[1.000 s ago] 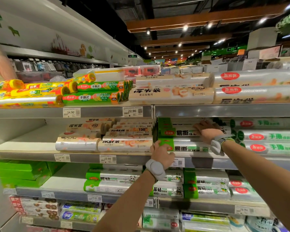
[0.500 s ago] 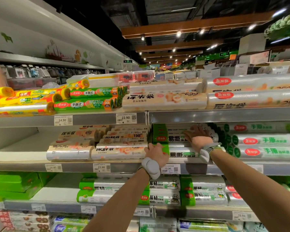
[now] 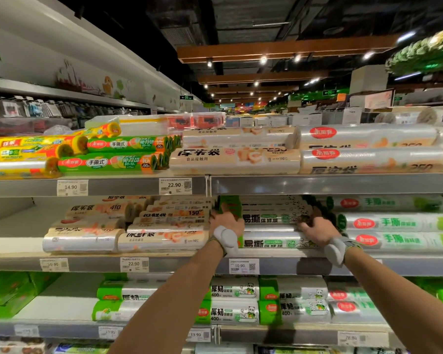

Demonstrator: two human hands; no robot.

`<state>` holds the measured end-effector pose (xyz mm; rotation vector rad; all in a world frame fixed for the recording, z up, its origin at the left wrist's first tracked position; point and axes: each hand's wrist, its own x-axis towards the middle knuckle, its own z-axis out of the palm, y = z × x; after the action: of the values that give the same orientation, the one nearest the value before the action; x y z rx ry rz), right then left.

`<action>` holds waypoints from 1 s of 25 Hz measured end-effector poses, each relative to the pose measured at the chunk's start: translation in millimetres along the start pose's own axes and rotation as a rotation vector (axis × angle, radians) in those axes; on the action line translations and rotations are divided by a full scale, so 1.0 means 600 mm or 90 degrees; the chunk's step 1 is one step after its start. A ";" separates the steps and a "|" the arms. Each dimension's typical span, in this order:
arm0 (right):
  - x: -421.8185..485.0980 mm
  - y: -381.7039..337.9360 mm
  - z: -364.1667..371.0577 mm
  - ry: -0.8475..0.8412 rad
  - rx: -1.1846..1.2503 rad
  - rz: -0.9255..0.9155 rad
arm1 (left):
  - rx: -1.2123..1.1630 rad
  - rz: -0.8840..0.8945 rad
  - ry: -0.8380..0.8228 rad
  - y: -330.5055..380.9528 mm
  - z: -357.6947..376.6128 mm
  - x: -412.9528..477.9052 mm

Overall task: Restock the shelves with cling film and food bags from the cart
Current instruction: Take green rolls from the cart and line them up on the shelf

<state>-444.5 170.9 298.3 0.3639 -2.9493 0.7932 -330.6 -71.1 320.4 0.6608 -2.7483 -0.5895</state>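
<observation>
Centre frame, middle shelf [image 3: 179, 264]: left hand [image 3: 226, 221] and right hand [image 3: 318, 228] grip opposite ends of a cling film roll [image 3: 269, 218], hemmed by food bags [image 3: 161, 237] left, green-printed rolls [image 3: 394, 223] right.

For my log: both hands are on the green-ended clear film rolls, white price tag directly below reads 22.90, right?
No: head view shows that white price tag reads 10.90. Left hand and right hand are on the green-ended clear film rolls.

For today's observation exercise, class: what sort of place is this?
Most likely a supermarket aisle: long grey metal shelves, white paper price tags on their edges, and stacked green-and-clear plastic rolls of cling film.
</observation>
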 end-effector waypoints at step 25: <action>0.010 0.010 0.014 0.054 0.139 0.020 | -0.146 -0.038 0.030 -0.023 0.032 0.022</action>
<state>-452.1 170.5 288.8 0.2891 -2.8038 1.1106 -343.3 -82.6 299.1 0.6937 -2.5729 -0.8738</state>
